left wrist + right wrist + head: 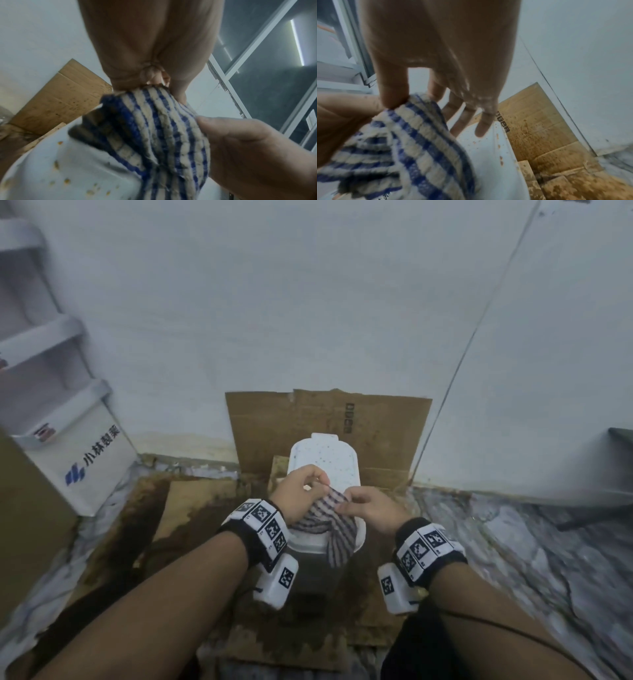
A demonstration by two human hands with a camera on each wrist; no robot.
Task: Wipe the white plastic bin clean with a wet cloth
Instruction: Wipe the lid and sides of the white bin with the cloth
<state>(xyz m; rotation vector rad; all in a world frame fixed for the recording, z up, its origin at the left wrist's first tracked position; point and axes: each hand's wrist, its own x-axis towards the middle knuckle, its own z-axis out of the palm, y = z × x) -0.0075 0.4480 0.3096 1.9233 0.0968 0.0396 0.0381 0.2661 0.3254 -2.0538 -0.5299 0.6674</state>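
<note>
The white plastic bin (323, 463) stands on wet cardboard by the wall, and its upper surface is speckled with brown spots. A blue-and-white striped cloth (330, 523) hangs over the bin's near rim. My left hand (320, 486) pinches the cloth's top edge and my right hand (346, 503) pinches it just beside. In the left wrist view the left hand (154, 82) grips the cloth (154, 128) above the spotted bin (60, 169). In the right wrist view the right hand's (395, 101) thumb and forefinger pinch the cloth (412, 142), and its other fingers stretch over the bin (491, 148).
Stained cardboard (376, 422) leans on the wall behind the bin, and more lies on the floor (191, 501). A white box with a blue logo (92, 463) and shelves stand at the left. A marbled floor (513, 542) spreads to the right, where a thin cable (455, 371) runs up the wall.
</note>
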